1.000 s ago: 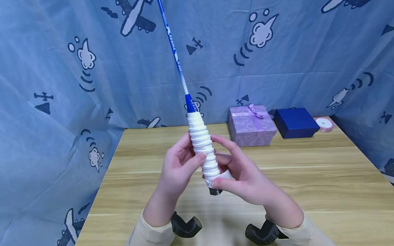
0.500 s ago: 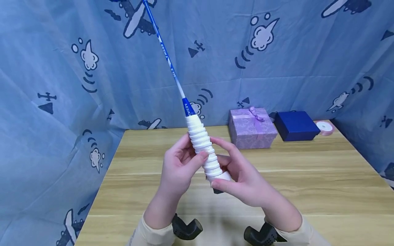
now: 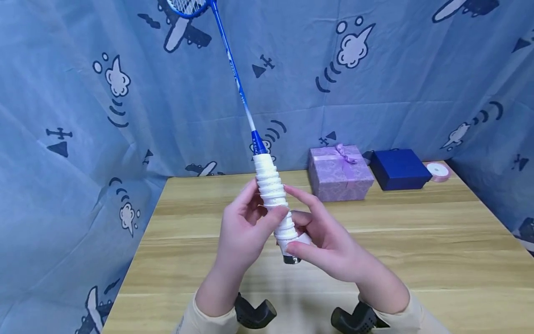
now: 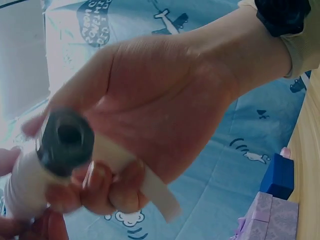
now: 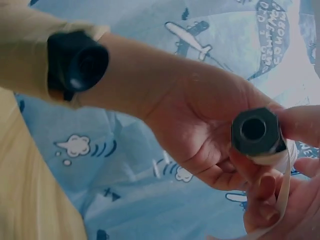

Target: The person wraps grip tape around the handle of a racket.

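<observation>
A badminton racket (image 3: 267, 185) stands tilted in the middle of the head view, its blue shaft running up to the top left of centre, where a bit of the strung head shows at the upper edge. Its handle is wound in white grip tape (image 3: 273, 195), which lies in uneven, stepped coils down to the black butt cap (image 3: 290, 259) at the lower end.

The left hand (image 3: 244, 234) holds the handle from the left side of the frame — its thumb crosses the front of the coils and the fingers curl round behind. The right hand (image 3: 329, 241) sits to the lower right of the handle, with its thumb and fingers pinching the loose end of the tape just above the butt cap. In the right wrist view the cap (image 5: 254, 131) faces the camera as a black ring at centre right, with a strip of tape hanging off below it. In the left wrist view the same cap (image 4: 65, 141) is blurred at the left, and a flat white strip (image 4: 150, 182) runs out between the fingers toward the lower middle.

Both hands hang above the wooden bench (image 3: 417, 250). At the upper right of the bench stand a lilac gift box (image 3: 340, 172) with a bow, a dark blue box (image 3: 399, 168) just beside it, and a small roll of pink ribbon (image 3: 439, 170) farther right. Blue cloth (image 3: 83, 116) printed with planes and clouds fills the background.
</observation>
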Demonstrator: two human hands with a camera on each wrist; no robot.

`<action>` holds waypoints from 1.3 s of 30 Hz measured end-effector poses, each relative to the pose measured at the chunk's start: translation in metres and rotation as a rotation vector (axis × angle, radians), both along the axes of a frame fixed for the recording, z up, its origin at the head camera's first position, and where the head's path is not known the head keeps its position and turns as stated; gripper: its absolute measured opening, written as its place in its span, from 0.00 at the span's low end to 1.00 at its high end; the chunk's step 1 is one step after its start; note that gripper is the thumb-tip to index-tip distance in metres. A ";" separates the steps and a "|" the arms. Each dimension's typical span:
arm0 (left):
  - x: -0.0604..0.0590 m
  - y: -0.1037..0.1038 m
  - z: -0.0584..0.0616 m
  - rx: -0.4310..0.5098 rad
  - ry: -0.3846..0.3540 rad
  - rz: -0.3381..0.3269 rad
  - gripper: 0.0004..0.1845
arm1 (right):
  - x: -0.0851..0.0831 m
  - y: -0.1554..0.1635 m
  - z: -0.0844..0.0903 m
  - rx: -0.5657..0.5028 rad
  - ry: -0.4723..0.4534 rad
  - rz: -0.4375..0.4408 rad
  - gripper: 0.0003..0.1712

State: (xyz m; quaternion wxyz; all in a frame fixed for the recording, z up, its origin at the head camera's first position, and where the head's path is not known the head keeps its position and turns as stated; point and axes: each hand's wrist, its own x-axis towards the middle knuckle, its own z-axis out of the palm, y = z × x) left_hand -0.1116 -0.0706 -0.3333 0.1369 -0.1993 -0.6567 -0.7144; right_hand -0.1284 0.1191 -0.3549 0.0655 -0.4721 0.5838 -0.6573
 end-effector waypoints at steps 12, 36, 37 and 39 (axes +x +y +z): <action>-0.003 -0.005 0.001 0.033 -0.050 -0.025 0.25 | 0.000 -0.004 -0.002 0.107 0.038 -0.143 0.54; -0.004 -0.003 -0.001 0.035 -0.079 0.084 0.27 | -0.003 -0.005 -0.006 0.157 0.185 -0.384 0.39; -0.004 -0.004 -0.001 0.053 -0.080 0.069 0.27 | -0.003 -0.005 -0.006 0.141 0.169 -0.356 0.38; -0.004 -0.005 -0.001 0.079 -0.073 0.027 0.29 | -0.003 -0.005 -0.006 0.104 0.143 -0.293 0.39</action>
